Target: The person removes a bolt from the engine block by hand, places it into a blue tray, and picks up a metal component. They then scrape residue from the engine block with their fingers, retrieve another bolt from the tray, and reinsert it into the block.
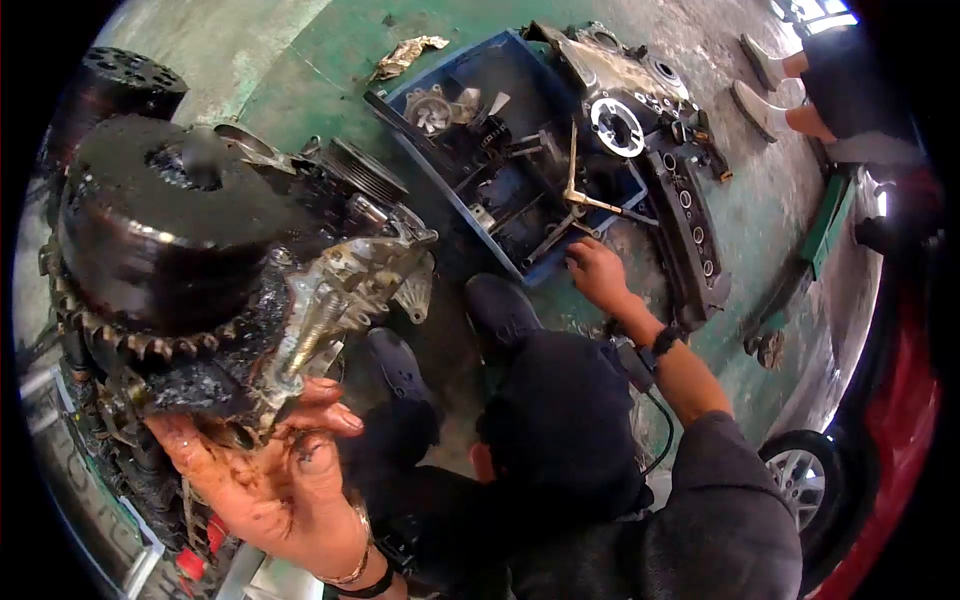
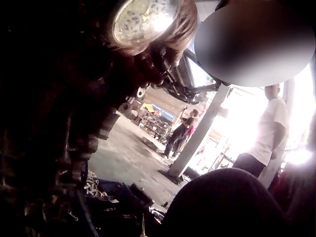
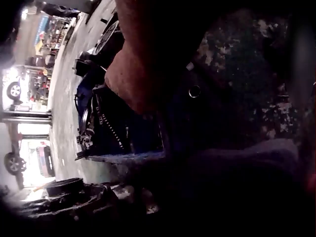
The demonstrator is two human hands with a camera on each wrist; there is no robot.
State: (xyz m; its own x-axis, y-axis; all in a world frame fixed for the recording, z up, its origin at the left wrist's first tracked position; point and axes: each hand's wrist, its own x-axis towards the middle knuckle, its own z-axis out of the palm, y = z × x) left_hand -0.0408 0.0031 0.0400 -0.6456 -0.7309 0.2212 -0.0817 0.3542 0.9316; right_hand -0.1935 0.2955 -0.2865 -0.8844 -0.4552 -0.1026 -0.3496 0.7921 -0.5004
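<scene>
At the left of the head view stands a greasy engine assembly [image 1: 170, 225] with a toothed ring and a pale metal bracket [image 1: 345, 285]. Stained with oil, my left hand [image 1: 285, 485] is palm up against its lower edge, some fingers hidden behind the metal. My right hand [image 1: 603, 278], fingers loosely bent, is at the near right corner of a blue tray [image 1: 455, 205], close to the ends of metal tools. A T-shaped wrench [image 1: 610, 207] lies across that tray. In the right wrist view the hand [image 3: 131, 81] hangs above the tray [image 3: 123, 158], its fingertips unclear.
Right of the tray lie a large metal cover [image 1: 610, 75] and a long black engine cover [image 1: 685, 220]. Someone crouches at bottom centre, wearing a dark cap [image 1: 570, 420]. A green stand leg [image 1: 825, 225] and red car [image 1: 900, 420] are at right; another person's legs are upper right.
</scene>
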